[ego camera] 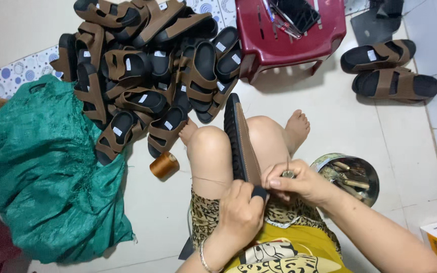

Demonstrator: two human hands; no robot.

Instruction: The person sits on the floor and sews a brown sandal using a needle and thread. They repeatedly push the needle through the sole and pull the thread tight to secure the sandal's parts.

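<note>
A brown sandal with a black sole (239,139) stands on edge between my knees, toe pointing away. My left hand (239,210) grips its near heel end. My right hand (299,181) presses against the sandal's brown side near the heel, pinching a small metal tool or needle, with a thin thread running left across my knee. A spool of brown thread (164,165) lies on the floor left of my knee.
A heap of brown and black sandals (147,71) fills the floor ahead, beside a green woven sack (41,167). A red plastic stool (289,35) stands beyond. Two more sandals (390,71) lie at right. A metal tin of tools (352,174) sits by my right arm.
</note>
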